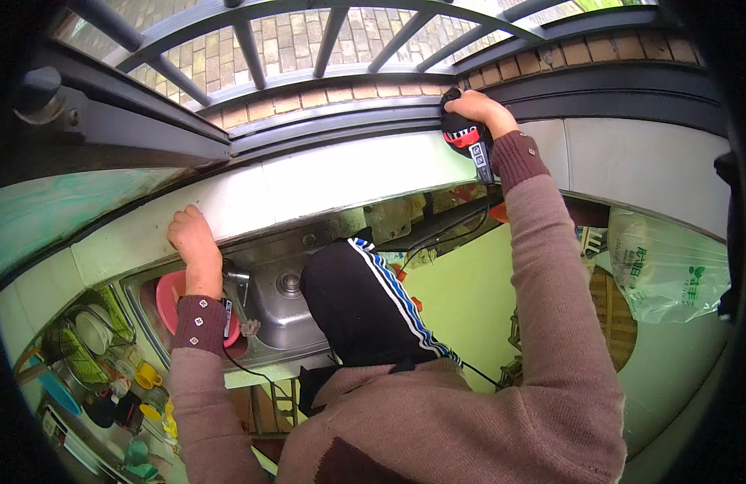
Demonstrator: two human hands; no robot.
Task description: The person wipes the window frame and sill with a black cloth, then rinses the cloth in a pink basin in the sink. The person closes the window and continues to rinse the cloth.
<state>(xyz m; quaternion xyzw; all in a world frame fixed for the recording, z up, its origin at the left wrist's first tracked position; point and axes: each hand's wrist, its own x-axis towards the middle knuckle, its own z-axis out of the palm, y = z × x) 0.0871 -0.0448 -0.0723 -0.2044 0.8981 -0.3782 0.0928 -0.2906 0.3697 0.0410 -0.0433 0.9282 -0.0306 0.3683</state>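
My right hand (479, 113) grips a bunched black cloth (450, 115) with red and white print, at the corner of the dark metal window track (348, 119). Part of that cloth hangs down over the white tiled sill (367, 163). To the left, my left hand (193, 235) rests on the sill's front edge, its fingers curled with nothing visible in them. A small device (480, 158) bearing printed codes sits by my right wrist. Beneath me, a knee in black striped trousers (354, 308) is over the right side of the steel sink (282, 330).
Grey metal bars (330, 42) stand outside the window. A pink basin (170, 299) lies in the sink's left bowl beside a faucet (236, 277). Bowls (94, 330) and a yellow mug (147, 375) crowd the left counter. At right hangs a clear plastic bag (663, 296).
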